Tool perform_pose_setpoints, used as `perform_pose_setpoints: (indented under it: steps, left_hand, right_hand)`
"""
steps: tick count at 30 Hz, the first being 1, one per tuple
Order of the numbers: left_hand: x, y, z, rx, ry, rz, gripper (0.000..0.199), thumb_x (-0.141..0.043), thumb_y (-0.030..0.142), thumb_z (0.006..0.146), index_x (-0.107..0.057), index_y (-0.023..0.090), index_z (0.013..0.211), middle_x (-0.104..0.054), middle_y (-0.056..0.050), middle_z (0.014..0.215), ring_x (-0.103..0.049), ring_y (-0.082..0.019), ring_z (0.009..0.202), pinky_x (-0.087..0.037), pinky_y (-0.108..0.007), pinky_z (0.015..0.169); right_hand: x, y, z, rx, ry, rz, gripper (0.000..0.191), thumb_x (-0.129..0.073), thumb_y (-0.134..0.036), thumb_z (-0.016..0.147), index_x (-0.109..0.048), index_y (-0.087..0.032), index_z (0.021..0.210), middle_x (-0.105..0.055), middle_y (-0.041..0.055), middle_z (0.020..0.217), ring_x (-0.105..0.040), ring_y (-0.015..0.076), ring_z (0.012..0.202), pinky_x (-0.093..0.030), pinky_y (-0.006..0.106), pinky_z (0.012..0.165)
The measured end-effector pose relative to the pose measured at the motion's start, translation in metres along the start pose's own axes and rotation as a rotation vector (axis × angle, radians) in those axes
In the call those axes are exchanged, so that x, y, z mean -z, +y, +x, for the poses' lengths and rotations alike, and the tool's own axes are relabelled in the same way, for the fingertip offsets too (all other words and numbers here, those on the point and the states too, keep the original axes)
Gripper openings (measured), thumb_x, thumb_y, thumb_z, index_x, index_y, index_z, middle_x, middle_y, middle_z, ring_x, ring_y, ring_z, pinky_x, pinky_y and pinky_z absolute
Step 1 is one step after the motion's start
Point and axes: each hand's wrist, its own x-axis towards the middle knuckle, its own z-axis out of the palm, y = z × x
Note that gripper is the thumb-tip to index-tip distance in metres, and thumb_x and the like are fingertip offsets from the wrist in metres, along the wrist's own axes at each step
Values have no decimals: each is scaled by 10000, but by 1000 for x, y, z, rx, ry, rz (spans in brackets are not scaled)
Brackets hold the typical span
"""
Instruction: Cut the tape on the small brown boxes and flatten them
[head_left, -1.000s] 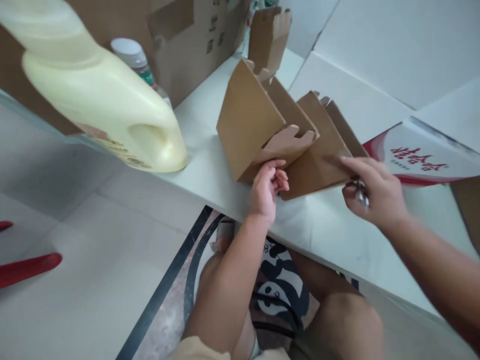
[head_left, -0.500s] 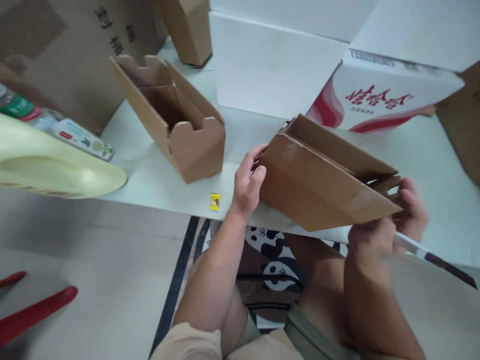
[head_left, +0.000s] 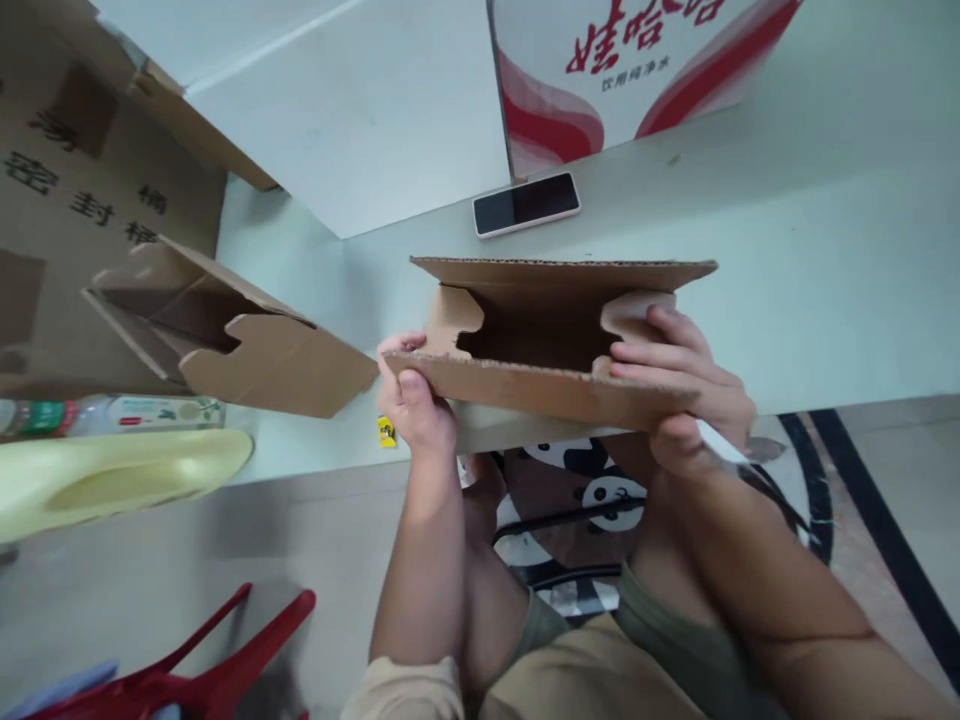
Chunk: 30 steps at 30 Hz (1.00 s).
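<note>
Left hand (head_left: 426,418): fingers partly closed, gripping the left end of the open carton (head_left: 540,392), thumb pressed on its near wall. Right hand (head_left: 709,388): fingers spread a little and bent over the right end flap, thumb by the near wall's corner; a slim tool (head_left: 724,446) with a white part is also lodged in this hand.

The carton is mouth up above the surface's (head_left: 825,290) near edge; whether its base touches cannot be told. Step in hand, as judged: steadying the carton by both ends, flaps apart. Any move from this hold calls for even support at both ends and the tool clear of the cardboard.

Farther out: a yellow packet (head_left: 386,432) near the front edge, a second carton (head_left: 281,368) towards the left edge, and a phone (head_left: 527,204) beyond the open carton, beside the red-and-white box (head_left: 551,110).
</note>
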Motion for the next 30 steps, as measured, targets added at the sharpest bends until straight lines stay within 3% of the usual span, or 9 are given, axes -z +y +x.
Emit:
perform_pose_setpoints:
  steps: [3,6,8,11,12,14,17,23,30]
  left_hand:
    - [-2,-5,-1,62,-3,11,335,-596,528,918,-692,209,950,-596,-34,973,-596,-170,929,-483,-319,886]
    - [3,-11,-2,52,-53,32,394,-659,513,871,-625,268,1178,-600,-30,1074,-605,-177,1012,-484,-327,935]
    - [6,-14,-1,28,-105,40,500,-655,526,864,-545,314,1304,-592,-30,1128,-612,-177,1028,-499,-328,930]
    - [10,-16,-1,0,-170,65,538,-618,539,880,-503,334,1364,-584,-43,1205,-615,-193,1088,-513,-344,947]
    - [11,-15,-1,-9,-179,78,545,-608,542,882,-501,332,1374,-581,-48,1246,-608,-206,1138,-511,-360,976]
    - [11,-15,-1,-30,-181,98,552,-598,548,883,-514,325,1381,-573,-52,1328,-562,-236,1270,-482,-398,1062]
    - [11,-12,1,-44,-191,109,522,-593,549,885,-574,315,1351,-579,-38,1393,-496,-263,1387,-412,-443,1161]
    - [5,-2,1,16,-201,73,331,-563,458,912,-748,260,1101,-676,-38,1310,-558,-269,1354,-370,-500,1207]
    - [2,0,3,23,-161,87,312,-551,404,876,-768,237,1025,-709,-41,1253,-590,-263,1316,-378,-504,1200]
  right_hand:
    - [-5,-5,2,-1,120,32,371,-548,-433,949,-663,-353,1293,-702,30,1244,-576,307,1337,-442,573,1162]
    - [-7,-8,4,-183,174,72,601,-601,-474,896,-453,-432,1477,-393,-8,1609,-383,331,1507,-420,577,1191]
    - [-8,-6,5,-230,114,100,703,-569,-539,897,-304,-476,1545,-237,-51,1689,-268,334,1569,-366,591,1232]
    - [-8,1,7,-182,71,158,737,-501,-592,913,-182,-501,1571,-356,-18,1631,-377,323,1518,-380,605,1223]
    - [-8,4,7,-156,86,167,722,-504,-588,912,-211,-494,1565,-434,1,1571,-435,322,1477,-398,604,1212]
    - [-8,7,6,-101,115,152,606,-547,-523,902,-422,-439,1489,-532,25,1435,-499,321,1414,-391,596,1221]
    - [-7,7,5,-29,131,115,345,-579,-392,880,-707,-300,1187,-558,39,1309,-508,322,1391,-303,606,1270]
    - [-9,1,8,-77,182,143,247,-585,-298,858,-752,-251,1033,-581,62,1250,-525,308,1365,-312,576,1273]
    - [-7,1,6,-102,167,95,271,-546,-373,892,-726,-255,1057,-574,71,1281,-522,324,1373,-355,571,1235]
